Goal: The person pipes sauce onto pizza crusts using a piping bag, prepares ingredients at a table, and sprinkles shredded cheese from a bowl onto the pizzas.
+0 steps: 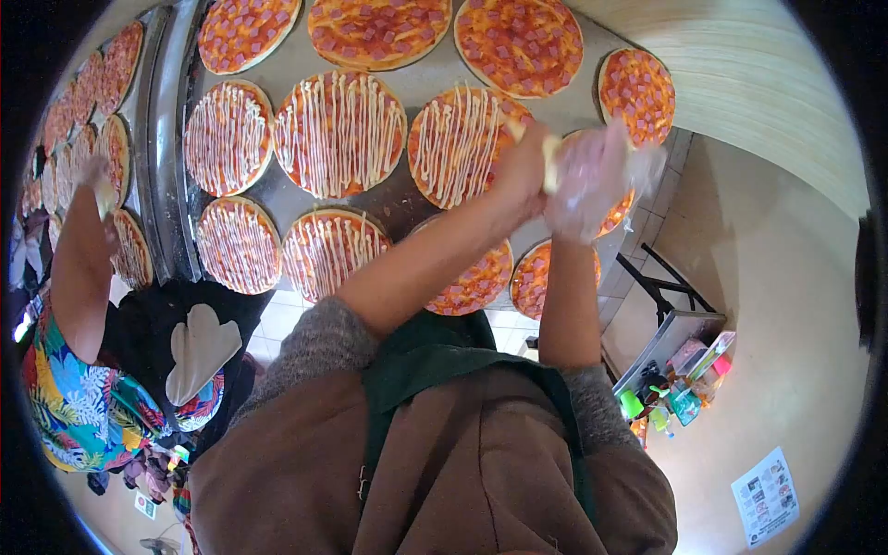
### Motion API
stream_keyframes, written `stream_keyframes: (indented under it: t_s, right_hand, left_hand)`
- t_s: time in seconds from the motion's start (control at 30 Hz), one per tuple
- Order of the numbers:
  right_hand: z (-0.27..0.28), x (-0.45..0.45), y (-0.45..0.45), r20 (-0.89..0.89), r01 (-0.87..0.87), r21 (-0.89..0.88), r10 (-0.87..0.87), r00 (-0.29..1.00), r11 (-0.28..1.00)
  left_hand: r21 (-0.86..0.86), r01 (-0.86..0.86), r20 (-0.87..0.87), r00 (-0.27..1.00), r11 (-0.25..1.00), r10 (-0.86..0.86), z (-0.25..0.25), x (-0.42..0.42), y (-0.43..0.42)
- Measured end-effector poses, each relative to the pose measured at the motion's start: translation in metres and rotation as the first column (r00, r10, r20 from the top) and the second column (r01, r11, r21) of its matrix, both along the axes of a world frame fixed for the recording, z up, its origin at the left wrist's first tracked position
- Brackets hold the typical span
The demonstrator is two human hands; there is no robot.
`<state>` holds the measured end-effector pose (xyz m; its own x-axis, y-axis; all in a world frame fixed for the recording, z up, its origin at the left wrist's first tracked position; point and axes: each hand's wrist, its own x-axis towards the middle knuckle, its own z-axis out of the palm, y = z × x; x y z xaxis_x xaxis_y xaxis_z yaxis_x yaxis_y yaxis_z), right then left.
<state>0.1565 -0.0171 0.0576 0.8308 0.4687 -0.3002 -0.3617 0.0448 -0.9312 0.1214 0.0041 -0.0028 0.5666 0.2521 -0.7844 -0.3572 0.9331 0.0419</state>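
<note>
Both my hands are over the right side of the metal table, around a pale bag with a yellowish tip. My left hand (523, 171) is wrapped round the tip end. My right hand (587, 185), in a clear plastic glove, grips the bag's other part and is blurred. Below them lies a pizza (462, 148) with white stripes over its left and middle part. To its left, another pizza (340, 134) is striped all over. A pizza (467, 277) with pink cubes and no visible stripes lies nearer to me, partly behind my left forearm.
More pizzas (518, 44) line the metal table (375, 202). At the left, a co-worker's arm (81, 268) reaches over a second table of pizzas (116, 153). A small side table (666, 347) holding coloured items stands at the lower right, beside a dark metal frame (661, 282).
</note>
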Motion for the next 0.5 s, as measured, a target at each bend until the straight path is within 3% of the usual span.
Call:
stream_keyframes:
  t_s: [0.1,0.13,0.2,0.27,0.37,0.43,0.5]
  right_hand:
    - [-0.017,0.005,-0.016,-0.075,0.030,-0.003,-0.030,0.997,1.000]
    - [-0.024,-0.008,-0.050,-0.023,-0.048,-0.028,0.047,0.999,0.998]
    - [-0.032,-0.026,-0.095,0.062,-0.171,-0.118,0.179,0.982,0.978]
    - [-0.035,-0.030,-0.110,0.185,-0.211,-0.304,0.275,0.944,0.929]
    - [-0.013,-0.012,-0.055,0.168,-0.138,-0.139,0.161,0.973,0.981]
    - [-0.030,0.010,-0.031,0.346,-0.125,-0.086,0.147,0.927,0.988]
    - [-0.025,0.011,-0.025,0.264,-0.038,-0.095,0.062,0.963,0.995]
  left_hand:
    - [0.014,0.037,-0.009,0.999,0.999,-0.036,0.004,-0.006,-0.006]
    - [-0.024,0.043,-0.102,0.994,0.999,-0.045,-0.005,-0.014,-0.031]
    - [-0.121,-0.002,-0.121,0.993,0.993,-0.012,0.000,-0.045,-0.078]
    - [-0.090,0.037,-0.129,0.990,0.995,-0.049,0.004,-0.049,-0.080]
    - [0.011,0.069,-0.029,0.997,0.998,-0.068,0.001,-0.017,-0.041]
    - [0.036,0.065,0.008,0.998,0.997,-0.066,0.007,0.003,-0.012]
    - [0.012,0.069,-0.006,0.998,0.998,-0.069,0.008,0.011,-0.005]
